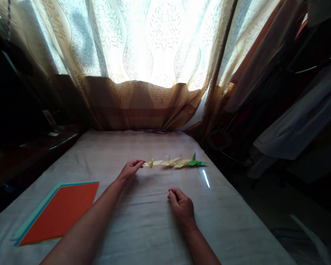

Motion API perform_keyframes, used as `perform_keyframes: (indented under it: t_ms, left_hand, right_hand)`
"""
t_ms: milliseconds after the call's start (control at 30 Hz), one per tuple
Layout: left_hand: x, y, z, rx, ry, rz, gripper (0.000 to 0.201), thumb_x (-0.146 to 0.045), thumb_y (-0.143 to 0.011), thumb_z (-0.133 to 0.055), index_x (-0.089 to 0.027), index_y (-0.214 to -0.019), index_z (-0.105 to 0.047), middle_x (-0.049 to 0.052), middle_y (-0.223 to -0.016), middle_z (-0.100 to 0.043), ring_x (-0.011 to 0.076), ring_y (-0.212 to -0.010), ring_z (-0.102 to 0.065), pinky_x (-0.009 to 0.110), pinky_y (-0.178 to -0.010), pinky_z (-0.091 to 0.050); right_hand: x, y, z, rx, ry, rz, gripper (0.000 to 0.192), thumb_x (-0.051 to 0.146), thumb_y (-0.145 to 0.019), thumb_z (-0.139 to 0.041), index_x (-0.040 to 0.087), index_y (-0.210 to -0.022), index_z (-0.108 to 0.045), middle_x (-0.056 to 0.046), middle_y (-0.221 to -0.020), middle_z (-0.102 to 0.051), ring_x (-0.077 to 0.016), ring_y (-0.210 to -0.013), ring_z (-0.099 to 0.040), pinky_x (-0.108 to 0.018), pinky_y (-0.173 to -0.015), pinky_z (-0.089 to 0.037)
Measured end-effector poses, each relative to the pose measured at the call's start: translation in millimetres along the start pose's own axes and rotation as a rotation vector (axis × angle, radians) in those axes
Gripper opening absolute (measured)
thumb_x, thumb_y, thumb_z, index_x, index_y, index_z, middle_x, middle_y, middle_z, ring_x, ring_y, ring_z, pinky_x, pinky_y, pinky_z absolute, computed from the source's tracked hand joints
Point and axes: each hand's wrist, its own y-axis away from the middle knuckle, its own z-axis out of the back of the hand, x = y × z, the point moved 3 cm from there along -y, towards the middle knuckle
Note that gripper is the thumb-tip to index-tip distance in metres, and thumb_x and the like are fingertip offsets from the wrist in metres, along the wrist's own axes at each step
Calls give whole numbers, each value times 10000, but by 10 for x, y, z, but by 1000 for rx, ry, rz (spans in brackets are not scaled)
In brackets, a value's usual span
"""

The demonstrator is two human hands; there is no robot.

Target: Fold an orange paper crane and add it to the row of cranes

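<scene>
Fingers (140, 163) of left hand (130, 170) on yellow crane (151, 163)

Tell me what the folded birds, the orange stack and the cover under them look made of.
Folded birds: yellow cranes and a green crane look like thin matte paper, with crisp creases and pointed wings. Orange stack: flat coloured paper sheets, their edges fanned. Cover: seemingly woven cloth, softly wrinkled, dull. Left hand pinches the leftmost crane.
</scene>
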Motion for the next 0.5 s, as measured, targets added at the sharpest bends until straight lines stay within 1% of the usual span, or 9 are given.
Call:
perform_keyframes:
  t_ms: [100, 233, 333, 400, 500]
  left_hand:
    - [46, -187, -44, 19, 38, 8, 472, -555, -761, -688, -128, -961, -712, 71, -919, -719, 207, -872, -660, 312, -826, -500]
    - [163, -417, -186, 53, 18, 46, 308, -389, -922, -612, -130, -1087, -635, 73, -1067, -661, 203, -944, -645, 387, -844, -534]
    - [242, -522, -283, 79, -15, 69, 304, -340, -947, -590, -146, -1181, -588, 84, -1166, -616, 214, -988, -633, 415, -836, -550]
    - [274, -558, -319, 96, -41, 70, 300, -342, -946, -592, -143, -1169, -594, 82, -1148, -624, 208, -969, -638, 403, -824, -554]
    - [296, -592, -340, 119, -94, 57, 264, -344, -943, -595, -135, -1100, -628, 53, -1013, -670, 176, -867, -658, 353, -779, -555]
  right_hand:
    - [26, 11, -1, 4, 56, 26, 265, 364, -877, -466, 239, -833, -696, -12, -729, -727, -179, -683, -681, -255, -662, -495]
    - [37, 14, -5, 12, 77, 34, 261, 346, -881, -466, 247, -831, -702, -10, -728, -732, -174, -682, -685, -240, -644, -493]
    - [37, 20, -8, 12, 80, 35, 266, 347, -886, -462, 250, -823, -701, -10, -726, -732, -175, -683, -684, -237, -632, -488]
    - [39, 25, -10, 14, 84, 34, 267, 345, -891, -460, 251, -822, -700, -9, -729, -729, -173, -683, -681, -235, -636, -484]
    - [48, 27, -11, 25, 88, 30, 270, 337, -899, -454, 248, -820, -697, -6, -732, -722, -170, -685, -679, -235, -651, -478]
